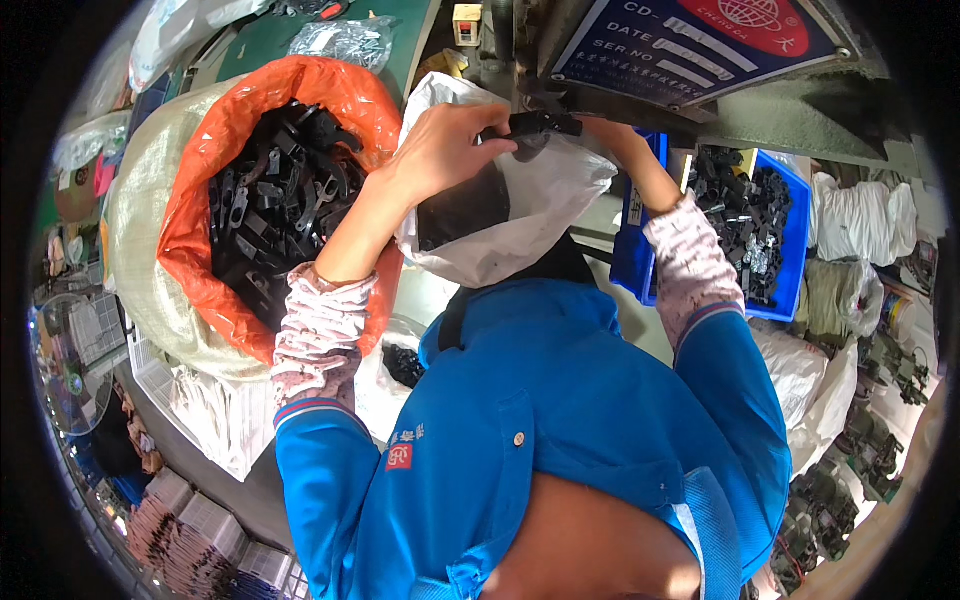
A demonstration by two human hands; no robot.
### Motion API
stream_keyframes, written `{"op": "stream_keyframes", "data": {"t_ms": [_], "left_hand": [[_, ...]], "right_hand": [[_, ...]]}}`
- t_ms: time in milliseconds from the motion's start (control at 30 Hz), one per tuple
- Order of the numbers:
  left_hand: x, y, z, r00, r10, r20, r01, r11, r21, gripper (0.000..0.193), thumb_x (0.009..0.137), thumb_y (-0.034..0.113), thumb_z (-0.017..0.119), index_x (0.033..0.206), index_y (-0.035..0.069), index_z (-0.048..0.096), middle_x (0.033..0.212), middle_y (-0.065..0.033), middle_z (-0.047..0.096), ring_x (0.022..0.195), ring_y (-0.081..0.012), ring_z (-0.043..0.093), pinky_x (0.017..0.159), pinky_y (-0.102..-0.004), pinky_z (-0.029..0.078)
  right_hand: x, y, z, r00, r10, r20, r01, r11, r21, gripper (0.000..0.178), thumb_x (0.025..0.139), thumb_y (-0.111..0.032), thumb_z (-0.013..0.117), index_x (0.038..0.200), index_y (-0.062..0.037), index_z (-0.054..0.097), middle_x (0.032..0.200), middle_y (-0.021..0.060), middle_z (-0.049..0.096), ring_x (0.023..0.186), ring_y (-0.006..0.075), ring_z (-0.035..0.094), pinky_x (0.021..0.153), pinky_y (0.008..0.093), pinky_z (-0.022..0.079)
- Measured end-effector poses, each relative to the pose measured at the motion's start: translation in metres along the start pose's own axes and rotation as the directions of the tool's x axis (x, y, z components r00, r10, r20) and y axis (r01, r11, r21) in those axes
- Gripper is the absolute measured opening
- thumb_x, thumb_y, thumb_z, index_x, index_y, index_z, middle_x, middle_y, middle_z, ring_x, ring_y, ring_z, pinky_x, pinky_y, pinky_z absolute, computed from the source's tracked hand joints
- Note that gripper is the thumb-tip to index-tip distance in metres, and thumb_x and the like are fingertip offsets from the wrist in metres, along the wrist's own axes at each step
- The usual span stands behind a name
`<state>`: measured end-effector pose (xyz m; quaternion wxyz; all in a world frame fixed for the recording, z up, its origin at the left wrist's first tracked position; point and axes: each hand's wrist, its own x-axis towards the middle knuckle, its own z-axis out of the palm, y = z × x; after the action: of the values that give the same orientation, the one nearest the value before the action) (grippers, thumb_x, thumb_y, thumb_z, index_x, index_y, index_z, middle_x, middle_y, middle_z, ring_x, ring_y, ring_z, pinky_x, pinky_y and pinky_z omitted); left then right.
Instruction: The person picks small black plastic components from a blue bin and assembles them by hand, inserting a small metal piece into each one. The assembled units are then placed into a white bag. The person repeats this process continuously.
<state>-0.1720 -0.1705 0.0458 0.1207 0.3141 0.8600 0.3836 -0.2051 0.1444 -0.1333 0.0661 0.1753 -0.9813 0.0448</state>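
Note:
My left hand (455,145) is closed, thumb and fingers pinching one end of a dark elongated part (545,124), black and probably a plastic or metal piece. Its other end reaches toward my right hand (608,138), whose fingers are mostly hidden beside the machine. Whether the right fingers grip anything does not show. Under both hands a white plastic bag (555,215) hangs open in front of my body, its inside dark. To the left, an orange bag (180,220) stands open, full of similar black parts (280,200).
On the right, a blue bin (795,235) holds many small black parts. A machine with a blue and red plate (710,45) overhangs the upper right, close to my right hand. A green table (245,45) lies behind the orange bag. White bundles (860,220) stand further right.

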Motion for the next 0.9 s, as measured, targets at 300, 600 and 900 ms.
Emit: {"op": "stream_keyframes", "data": {"t_ms": [300, 600, 900], "left_hand": [[-0.011, -0.01, 0.005, 0.993, 0.066, -0.094, -0.072, 0.995, -0.066, 0.022, 0.083, 0.02, 0.07, 0.096, 0.005, 0.062, 0.079, -0.0139, 0.065, 0.076, -0.0361, 0.063, 0.065, -0.0398, 0.049], [-0.056, -0.008, 0.07, 0.78, 0.281, -0.558, -0.11, 0.941, 0.32, 0.033, 0.078, 0.022, 0.075, 0.106, 0.008, 0.064, 0.109, -0.0121, 0.067, 0.092, -0.032, 0.065, 0.078, -0.0386, 0.053], [-0.186, -0.103, 0.062, 0.81, -0.387, -0.44, 0.517, 0.827, 0.223, 0.045, 0.079, 0.008, 0.068, 0.123, 0.009, 0.054, 0.113, -0.0177, 0.065, 0.106, -0.0366, 0.06, 0.095, -0.0436, 0.046]], "right_hand": [[0.009, -0.012, 0.02, 0.974, -0.228, -0.006, 0.187, 0.814, -0.549, 0.038, 0.089, -0.028, 0.059, 0.123, -0.0142, 0.065, 0.13, 0.0156, 0.059, 0.118, 0.035, 0.056, 0.105, 0.0551, 0.036], [0.029, -0.003, 0.007, 0.923, 0.201, 0.328, -0.162, 0.976, -0.144, 0.037, 0.092, -0.036, 0.053, 0.123, -0.0177, 0.06, 0.119, 0.0167, 0.062, 0.114, 0.0356, 0.057, 0.095, 0.0473, 0.045], [0.02, -0.027, -0.025, 0.802, 0.581, 0.135, -0.401, 0.357, 0.844, 0.017, 0.088, -0.008, 0.058, 0.101, -0.0003, 0.067, 0.092, 0.0159, 0.07, 0.077, 0.0297, 0.067, 0.071, 0.0411, 0.055]]}}
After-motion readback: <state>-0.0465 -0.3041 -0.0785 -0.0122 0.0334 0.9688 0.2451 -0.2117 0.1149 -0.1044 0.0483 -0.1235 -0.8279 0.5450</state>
